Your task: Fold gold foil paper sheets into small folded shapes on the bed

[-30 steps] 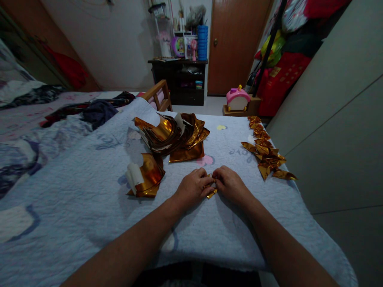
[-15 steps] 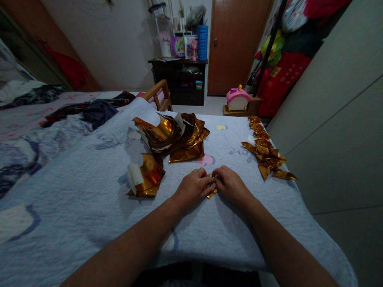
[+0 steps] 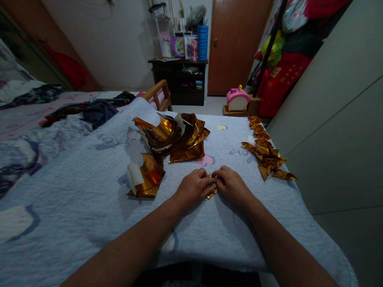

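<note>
2 bare hands were seen close together near the middle of a pale blue quilted cloth cover (image 3: 227,239) printed with hearts and lettering. Between them, low over the cover, a small folded strip of shiny gold foil paper (image 3: 212,194) was held. It was grasped by the left hand (image 3: 194,186), with the fingers bent over its left side. Its right side was pinched by the fingertips of the right hand (image 3: 232,184). The strip was mostly hidden by the fingers, so its full shape could not be made out.

Beyond the left hand, a large curled stack of gold foil sheets with whitish backs (image 3: 164,129) was noted, spread fanwise toward its right end. Nearer, to the left of the left hand, a smaller curled stack of gold foil sheets (image 3: 151,173) was placed, a white underside turned outward. Along the right edge of the cover, well apart from the right hand, a row of crumpled, pointed gold foil pieces (image 3: 265,153) was laid out, some overlapping.

Past the cover's far edge, a pink and white plastic toy (image 3: 238,100) was observed before a brown wooden door (image 3: 236,48).
</note>
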Available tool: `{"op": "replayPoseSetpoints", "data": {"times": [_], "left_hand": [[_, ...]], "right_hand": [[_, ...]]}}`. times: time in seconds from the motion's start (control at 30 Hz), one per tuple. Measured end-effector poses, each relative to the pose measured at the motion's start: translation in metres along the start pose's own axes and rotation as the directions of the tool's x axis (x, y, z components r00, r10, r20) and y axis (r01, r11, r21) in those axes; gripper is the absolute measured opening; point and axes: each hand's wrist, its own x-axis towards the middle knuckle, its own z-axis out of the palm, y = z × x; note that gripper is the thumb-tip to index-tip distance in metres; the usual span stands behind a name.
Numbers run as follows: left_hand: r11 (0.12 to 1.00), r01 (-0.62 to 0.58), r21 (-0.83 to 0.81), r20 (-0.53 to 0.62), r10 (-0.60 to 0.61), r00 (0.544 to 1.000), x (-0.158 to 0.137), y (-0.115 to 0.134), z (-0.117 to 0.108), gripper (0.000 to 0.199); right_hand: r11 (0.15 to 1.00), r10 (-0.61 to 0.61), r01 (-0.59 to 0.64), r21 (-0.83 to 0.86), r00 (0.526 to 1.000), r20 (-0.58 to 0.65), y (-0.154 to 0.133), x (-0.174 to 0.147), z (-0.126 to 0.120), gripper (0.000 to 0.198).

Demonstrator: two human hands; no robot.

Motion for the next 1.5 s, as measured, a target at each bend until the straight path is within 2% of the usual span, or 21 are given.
{"op": "replayPoseSetpoints", "data": {"times": [0.4, 0.67, 1.5], "left_hand": [[1.000, -0.014, 0.014, -0.001, 0.014, 1.000, -0.0001, -0.0017, 0.0027, 0.016], [0.999, -0.016, 0.029, 0.008, 0.016, 1.000, -0.0004, -0.0017, 0.0016, 0.016], [0.999, -0.042, 0.032, 0.012, 0.041, 0.999, -0.0008, 0.0007, 0.0003, 0.015]], "right_hand": [[1.000, -0.030, 0.030, 0.010, 0.999, -0.015, -0.0002, -0.0007, -0.0019, 0.027], [0.997, -0.027, 0.028, -0.069, 0.999, 0.017, -0.0032, -0.0012, -0.0027, 0.027], [0.997, -0.055, 0.056, -0.058, 0.998, 0.013, 0.0001, -0.0023, -0.0023, 0.029]]}}
